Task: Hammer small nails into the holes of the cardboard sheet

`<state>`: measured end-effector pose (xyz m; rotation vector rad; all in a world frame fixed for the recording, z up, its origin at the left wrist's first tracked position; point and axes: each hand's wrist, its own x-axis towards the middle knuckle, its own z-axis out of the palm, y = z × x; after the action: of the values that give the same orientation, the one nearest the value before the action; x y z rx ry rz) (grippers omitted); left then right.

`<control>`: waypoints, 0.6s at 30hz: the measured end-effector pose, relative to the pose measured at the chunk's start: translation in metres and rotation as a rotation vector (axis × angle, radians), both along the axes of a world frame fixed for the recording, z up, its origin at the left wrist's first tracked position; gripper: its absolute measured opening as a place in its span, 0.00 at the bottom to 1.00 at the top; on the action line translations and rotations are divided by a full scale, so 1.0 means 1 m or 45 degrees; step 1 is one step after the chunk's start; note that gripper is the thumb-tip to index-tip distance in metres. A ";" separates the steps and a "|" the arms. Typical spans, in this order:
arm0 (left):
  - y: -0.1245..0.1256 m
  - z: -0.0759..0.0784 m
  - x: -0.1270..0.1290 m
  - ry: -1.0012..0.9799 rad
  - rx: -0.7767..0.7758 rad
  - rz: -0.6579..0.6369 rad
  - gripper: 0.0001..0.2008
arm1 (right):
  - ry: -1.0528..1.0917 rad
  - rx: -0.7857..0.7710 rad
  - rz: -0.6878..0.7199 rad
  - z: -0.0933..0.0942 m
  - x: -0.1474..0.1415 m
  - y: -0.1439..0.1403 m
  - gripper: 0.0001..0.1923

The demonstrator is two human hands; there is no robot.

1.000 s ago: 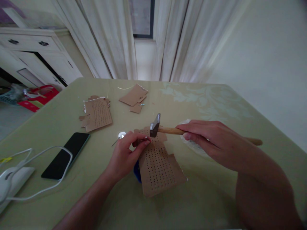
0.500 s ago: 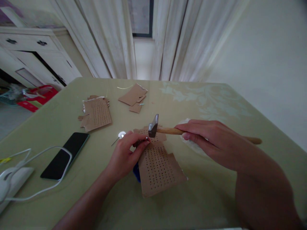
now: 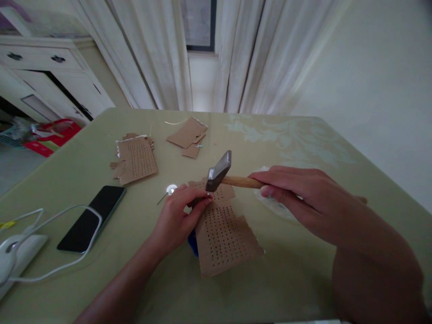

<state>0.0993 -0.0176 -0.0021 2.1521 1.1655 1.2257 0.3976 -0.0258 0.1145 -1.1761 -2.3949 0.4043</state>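
My right hand (image 3: 300, 193) is wrapped round the wooden handle of a hammer (image 3: 219, 173). Its metal head hovers, tilted, just above the fingertips of my left hand (image 3: 184, 209). Between that thumb and forefinger is pinched a small nail (image 3: 208, 195); only its pale tip shows, and the rest is hidden by the fingers. Under them lies a piece of brown cardboard (image 3: 227, 238) punched with rows of small holes. Something blue (image 3: 193, 243) supports the cardboard from below, mostly covered by it.
Another punched cardboard piece (image 3: 138, 159) lies at the left, with plain cardboard scraps (image 3: 187, 132) farther back. A phone (image 3: 91, 220) and a white cable (image 3: 50, 272) are on the table's left side. A small white disc (image 3: 171, 189) sits beside my left hand, and crumpled clear plastic (image 3: 275, 204) lies beneath my right.
The hammer head has risen slightly and tilted back, with my right hand turning around the handle. My left hand and the cardboard have stayed in place.
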 end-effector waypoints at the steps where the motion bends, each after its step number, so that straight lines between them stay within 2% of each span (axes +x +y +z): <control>1: 0.000 0.000 0.000 -0.002 -0.002 -0.001 0.04 | -0.009 -0.006 0.003 0.000 0.000 0.000 0.17; 18: 0.000 0.006 0.001 0.035 0.017 -0.042 0.05 | -0.082 -0.007 0.016 -0.001 -0.006 0.002 0.18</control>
<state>0.1005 -0.0178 0.0034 2.1960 1.1313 1.1970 0.3920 -0.0242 0.1140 -1.1940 -2.4585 0.3834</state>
